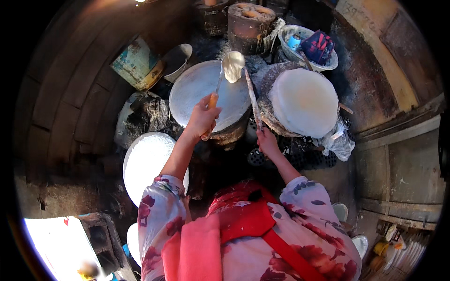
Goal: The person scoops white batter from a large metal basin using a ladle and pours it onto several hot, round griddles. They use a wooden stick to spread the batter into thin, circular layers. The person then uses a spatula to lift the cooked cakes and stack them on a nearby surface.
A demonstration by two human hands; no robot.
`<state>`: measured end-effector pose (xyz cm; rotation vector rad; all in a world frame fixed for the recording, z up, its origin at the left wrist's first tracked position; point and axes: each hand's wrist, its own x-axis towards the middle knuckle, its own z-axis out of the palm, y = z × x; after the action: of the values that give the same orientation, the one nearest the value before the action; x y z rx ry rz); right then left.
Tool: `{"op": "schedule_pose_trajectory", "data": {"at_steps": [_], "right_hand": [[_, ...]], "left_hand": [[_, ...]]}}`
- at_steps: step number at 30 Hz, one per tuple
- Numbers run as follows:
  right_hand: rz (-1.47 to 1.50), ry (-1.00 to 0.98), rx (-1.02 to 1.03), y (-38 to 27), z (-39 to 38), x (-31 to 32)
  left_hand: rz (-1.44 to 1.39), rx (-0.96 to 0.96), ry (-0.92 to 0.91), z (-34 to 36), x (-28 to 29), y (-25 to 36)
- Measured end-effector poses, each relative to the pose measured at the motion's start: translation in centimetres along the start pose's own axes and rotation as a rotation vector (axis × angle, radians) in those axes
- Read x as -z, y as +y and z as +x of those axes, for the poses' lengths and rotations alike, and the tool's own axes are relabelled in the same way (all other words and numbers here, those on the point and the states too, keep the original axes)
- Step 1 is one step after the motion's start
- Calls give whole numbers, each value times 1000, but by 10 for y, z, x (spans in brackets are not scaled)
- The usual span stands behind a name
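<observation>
My left hand (201, 116) is wrapped round the wooden handle of a ladle (232, 62). Thick, creamy white batter (231, 74) coats the ladle's bowl, which hangs over the far right edge of a round, pale griddle (192, 89). In my right hand (267, 143) is a long, thin stick (253, 100) crusted with white, its far tip close beside the ladle. To the right, a second round top carries a pale disc (304, 100), white with a yellowish middle; whether it is batter or a lid I cannot tell.
A bright white round basin (145, 164) stands at the near left. Behind it are a worn paint bucket (136, 63) and a metal bowl (178, 61). A clay stove (251, 25) and a basin (333, 62) with a blue cup stand at the back. Crumpled plastic (342, 143) lies at right.
</observation>
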<state>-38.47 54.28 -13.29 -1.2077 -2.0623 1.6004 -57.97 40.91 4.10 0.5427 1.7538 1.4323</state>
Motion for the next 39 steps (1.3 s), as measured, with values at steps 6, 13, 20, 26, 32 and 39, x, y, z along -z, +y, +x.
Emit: {"op": "schedule_pose_trajectory", "data": {"at_steps": [6, 13, 20, 26, 32, 39], "right_hand": [[-240, 81, 72, -19, 3, -30], [-493, 0, 112, -69, 28, -44], [-615, -72, 137, -76, 42, -39], [-667, -80, 227, -93, 68, -12], [-670, -168, 310, -95, 73, -38], [-765, -132, 305, -91, 102, -7]], "left_hand": [[629, -246, 204, 49, 1, -50], [988, -128, 321, 65, 17, -47], [1109, 97, 351, 61, 30, -34], [1106, 80, 424, 36, 59, -44], [1008, -87, 433, 32, 72, -71], [813, 21, 418, -18, 78, -55]]}}
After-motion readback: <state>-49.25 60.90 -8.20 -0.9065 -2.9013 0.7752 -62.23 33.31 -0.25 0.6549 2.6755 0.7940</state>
